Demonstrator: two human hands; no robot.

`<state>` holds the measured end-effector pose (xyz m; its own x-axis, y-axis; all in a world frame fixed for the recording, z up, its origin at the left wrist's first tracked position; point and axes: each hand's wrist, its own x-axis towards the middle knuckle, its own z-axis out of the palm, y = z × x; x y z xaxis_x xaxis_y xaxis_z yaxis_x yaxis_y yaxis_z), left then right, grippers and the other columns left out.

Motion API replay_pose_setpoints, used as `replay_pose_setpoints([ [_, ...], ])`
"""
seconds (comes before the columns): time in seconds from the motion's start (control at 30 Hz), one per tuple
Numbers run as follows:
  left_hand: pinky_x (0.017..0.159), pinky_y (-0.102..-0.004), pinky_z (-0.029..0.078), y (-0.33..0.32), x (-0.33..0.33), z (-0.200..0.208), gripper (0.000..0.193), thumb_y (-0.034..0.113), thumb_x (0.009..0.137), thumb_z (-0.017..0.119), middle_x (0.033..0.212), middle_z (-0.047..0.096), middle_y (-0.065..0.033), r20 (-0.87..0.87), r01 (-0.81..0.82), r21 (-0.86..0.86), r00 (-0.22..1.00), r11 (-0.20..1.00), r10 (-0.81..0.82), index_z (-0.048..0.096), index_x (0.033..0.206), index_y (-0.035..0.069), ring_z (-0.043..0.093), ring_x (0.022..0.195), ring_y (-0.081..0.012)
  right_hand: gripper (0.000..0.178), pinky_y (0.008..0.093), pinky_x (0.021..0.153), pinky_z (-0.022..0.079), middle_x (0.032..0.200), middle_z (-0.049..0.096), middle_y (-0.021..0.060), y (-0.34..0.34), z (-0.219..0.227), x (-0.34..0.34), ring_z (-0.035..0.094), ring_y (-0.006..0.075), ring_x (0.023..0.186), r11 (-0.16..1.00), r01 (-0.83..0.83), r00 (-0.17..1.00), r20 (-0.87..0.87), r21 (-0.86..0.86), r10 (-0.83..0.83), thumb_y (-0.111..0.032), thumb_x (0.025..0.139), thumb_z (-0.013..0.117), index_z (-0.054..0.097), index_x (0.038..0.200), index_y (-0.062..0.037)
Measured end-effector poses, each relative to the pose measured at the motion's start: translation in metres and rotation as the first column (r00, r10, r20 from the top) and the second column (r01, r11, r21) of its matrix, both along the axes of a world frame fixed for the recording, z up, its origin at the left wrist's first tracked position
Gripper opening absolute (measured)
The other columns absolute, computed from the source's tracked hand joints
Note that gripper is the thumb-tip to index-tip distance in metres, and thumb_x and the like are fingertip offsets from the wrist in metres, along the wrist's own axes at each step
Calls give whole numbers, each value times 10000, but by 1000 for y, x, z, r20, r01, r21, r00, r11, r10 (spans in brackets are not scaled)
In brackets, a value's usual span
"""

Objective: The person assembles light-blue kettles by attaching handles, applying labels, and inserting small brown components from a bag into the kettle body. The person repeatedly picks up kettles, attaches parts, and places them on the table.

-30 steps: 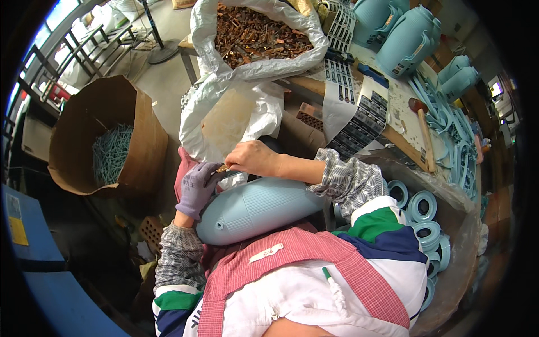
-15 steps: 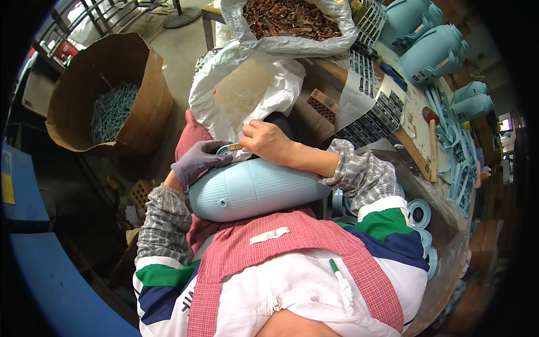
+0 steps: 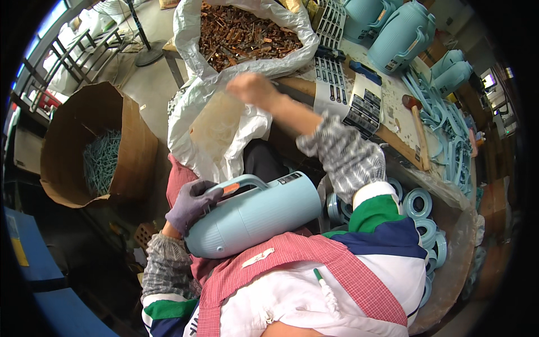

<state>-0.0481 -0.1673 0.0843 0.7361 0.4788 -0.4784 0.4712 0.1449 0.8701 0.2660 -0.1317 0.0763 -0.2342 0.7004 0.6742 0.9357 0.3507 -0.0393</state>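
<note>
A light blue vacuum jug [image 3: 261, 216] lies on its side across my lap, its handle [image 3: 244, 181] facing away from me. An orange piece [image 3: 231, 188] shows on the handle near its left end. My left hand [image 3: 193, 205], in a grey-purple glove, grips the jug and handle at that end. Bare and blurred by motion, my right hand [image 3: 252, 90] is in the air away from the jug. It is over the near rim of a white sack of small brown parts [image 3: 247, 36]. Its fingers are too smeared to read.
Below that sack, a white bag [image 3: 182, 126] holds pale translucent rings. A cardboard drum [image 3: 140, 149] with thin blue-green scraps stands at left. The right-hand workbench [image 3: 396, 121] carries jugs, label sheets, a mallet [image 3: 415, 115] and blue handles [image 3: 446, 126]. Blue rings [image 3: 418, 203] lie beside me.
My right hand has left the handle and moved up and away toward the sack of brown parts. The jug has rolled so its handle shows more. My left hand stays at its left end.
</note>
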Motion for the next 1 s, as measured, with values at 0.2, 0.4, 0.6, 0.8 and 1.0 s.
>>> replay_pose_setpoints([
  [0.2, 722, -285, 482, -2, -9, 35, 333, 140, 667, 762, 850, 642, -97, 135, 161, 580, 948, 798, -289, 652, 953, 7, 599, 787, -169, 126, 393, 765, 510, 923, 628, 116, 86, 13, 72, 600, 276, 927, 755, 603, 784, 12, -257, -621, -117, 817, 536, 651, 817, -67],
  [0.4, 656, -312, 452, -10, -32, 46, 374, 168, 568, 792, 807, 630, -55, 44, 149, 839, 940, 523, -339, 677, 912, 77, 569, 722, -206, 192, 425, 817, 467, 991, 581, 101, 96, -2, 87, 505, 307, 1022, 737, 609, 764, -34, -293, -644, -207, 749, 663, 633, 894, -85],
  [0.6, 732, -347, 456, -33, -57, 32, 380, 203, 584, 779, 901, 632, -73, 90, 68, 875, 950, 478, -300, 657, 919, 71, 587, 837, -242, 245, 358, 647, 495, 689, 647, 81, 26, 27, 13, 640, 247, 670, 947, 199, 929, -260, -252, -265, -289, 732, 701, 625, 822, -74],
  [0.8, 824, -389, 468, -68, -78, 6, 647, 161, 569, 823, 1109, 592, -116, 275, -167, 862, 947, 478, -166, 519, 1129, 51, 570, 995, -298, 128, 369, 684, 495, 776, 644, 127, -97, 33, -125, 625, 287, 747, 722, -401, 892, -419, -564, 167, -167, 774, 595, 649, 851, -80],
  [1.0, 814, -378, 481, -83, -87, -13, 657, 174, 564, 834, 1113, 584, -139, 361, -283, 859, 926, 427, -111, 516, 1127, 55, 574, 987, -294, 189, 376, 671, 443, 755, 551, 135, -124, 40, -168, 556, 299, 726, 186, -653, 757, -626, -734, 187, -172, 832, 594, 530, 898, -7],
])
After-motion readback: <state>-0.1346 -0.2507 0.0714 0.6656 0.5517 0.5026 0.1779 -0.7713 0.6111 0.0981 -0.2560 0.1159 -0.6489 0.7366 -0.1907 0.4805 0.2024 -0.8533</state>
